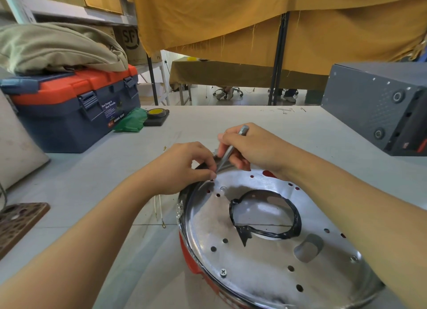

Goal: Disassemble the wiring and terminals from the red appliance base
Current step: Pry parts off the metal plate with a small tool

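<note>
The red appliance base (pixel 188 260) lies on the table in front of me, its shiny metal plate (pixel 261 262) facing up with a taped central hole and several small holes. My right hand (pixel 251 147) grips a thin metal tool (pixel 231 148) like a pen, its tip down at the plate's far left rim. My left hand (pixel 184 167) pinches something small at that same rim, right beside the tool tip; what it pinches is hidden by the fingers. A white wire with a ring terminal (pixel 160 210) lies loose on the table left of the base.
A blue and orange toolbox (pixel 76 110) stands at the far left with a bag on top. A roll of tape (pixel 155 114) and green cloth lie beside it. A dark grey box (pixel 379 107) occupies the far right. A brown perforated piece (pixel 18 223) lies near left.
</note>
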Action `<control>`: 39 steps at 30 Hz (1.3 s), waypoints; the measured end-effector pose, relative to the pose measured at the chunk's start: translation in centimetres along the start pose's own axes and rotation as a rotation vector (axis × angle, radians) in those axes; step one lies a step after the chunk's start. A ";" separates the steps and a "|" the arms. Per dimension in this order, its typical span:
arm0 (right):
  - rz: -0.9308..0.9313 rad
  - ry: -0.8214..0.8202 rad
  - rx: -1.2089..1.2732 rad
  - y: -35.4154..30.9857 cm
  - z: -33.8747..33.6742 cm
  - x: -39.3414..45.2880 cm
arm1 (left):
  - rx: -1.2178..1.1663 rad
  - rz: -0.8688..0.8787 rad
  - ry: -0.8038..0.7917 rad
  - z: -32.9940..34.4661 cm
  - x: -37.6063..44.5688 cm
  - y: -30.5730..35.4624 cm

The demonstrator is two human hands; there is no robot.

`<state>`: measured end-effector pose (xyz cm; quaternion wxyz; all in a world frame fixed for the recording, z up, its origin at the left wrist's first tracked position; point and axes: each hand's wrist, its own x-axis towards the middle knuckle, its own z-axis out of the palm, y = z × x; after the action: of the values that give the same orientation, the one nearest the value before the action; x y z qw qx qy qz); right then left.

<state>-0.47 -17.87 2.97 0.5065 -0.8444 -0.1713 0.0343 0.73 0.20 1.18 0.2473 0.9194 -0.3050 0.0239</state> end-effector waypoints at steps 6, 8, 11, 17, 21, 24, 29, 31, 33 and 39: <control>-0.131 0.261 0.057 0.0 -0.3 0.0 | -0.473 -0.128 0.233 0.7 -0.6 -0.4; -0.192 0.302 -0.011 0.1 -0.3 0.1 | -0.670 -0.195 0.361 0.7 -0.9 -0.6; -0.208 0.271 -0.115 0.3 -0.2 0.2 | -0.770 -0.226 0.428 0.4 -1.6 -1.3; -0.197 0.023 -0.465 0.6 1.1 0.0 | -0.846 -0.286 0.462 0.3 -2.7 -3.3; -0.166 0.003 -0.541 0.2 1.3 -0.1 | -0.910 -0.303 0.457 0.5 -2.8 -4.3; -0.155 -0.007 -0.576 0.0 1.1 -0.3 | -0.888 -0.294 0.413 0.8 -2.5 -4.5; -0.139 -0.008 -0.557 0.1 0.9 -0.7 | -0.727 -0.322 0.336 1.3 -1.3 -4.8; -0.148 0.004 -0.563 0.2 1.0 -0.8 | -0.625 -0.332 0.321 1.6 -0.7 -4.9; -0.159 0.016 -0.574 0.3 1.1 -0.9 | -0.540 -0.347 0.313 1.9 0.0 -5.1; -0.176 0.034 -0.552 0.7 1.1 -0.9 | -0.247 -0.349 0.255 2.5 1.6 -5.5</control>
<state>-1.35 -17.51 1.67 0.2612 -0.9326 -0.2384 -0.0719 4.91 1.93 -3.07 0.3945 0.9106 -0.1083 0.0591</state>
